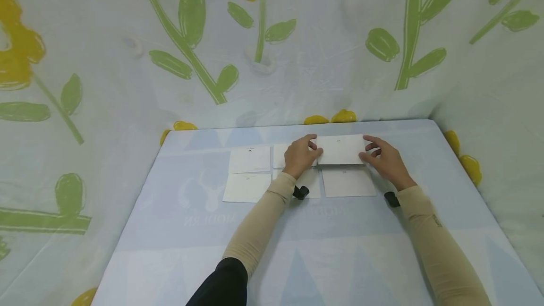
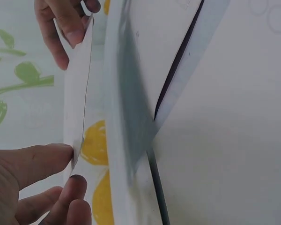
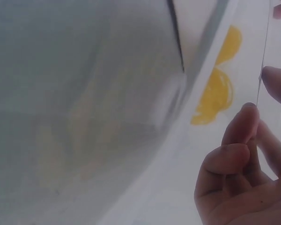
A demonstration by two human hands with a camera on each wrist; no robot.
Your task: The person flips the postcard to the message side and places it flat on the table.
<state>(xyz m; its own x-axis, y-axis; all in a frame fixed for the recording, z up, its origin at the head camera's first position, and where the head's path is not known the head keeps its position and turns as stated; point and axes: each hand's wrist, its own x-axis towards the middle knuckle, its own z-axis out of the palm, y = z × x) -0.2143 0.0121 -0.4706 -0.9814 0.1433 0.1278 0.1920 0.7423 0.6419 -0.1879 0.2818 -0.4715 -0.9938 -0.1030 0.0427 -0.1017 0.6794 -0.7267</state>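
Note:
A thin white paper card (image 1: 340, 151) with small print near its top is raised off the table, tilted. My left hand (image 1: 299, 156) pinches its left edge between thumb and fingers. At the opposite edge, my right hand (image 1: 384, 160) pinches it the same way. The left wrist view shows the card (image 2: 77, 89) nearly edge-on, with the left hand (image 2: 37, 185) at the near end and the right hand (image 2: 63, 21) at the far end. Seen from the right wrist, the right hand (image 3: 239, 173) holds the thin edge. Just below the raised card lies another white card (image 1: 348, 184).
More white cards lie in two rows: one at upper left (image 1: 249, 158), one at lower left (image 1: 246, 188), and middle ones partly behind the left arm. They rest on a pale blue patterned tablecloth (image 1: 170, 230). A flower-printed curtain (image 1: 314, 70) stands behind the table.

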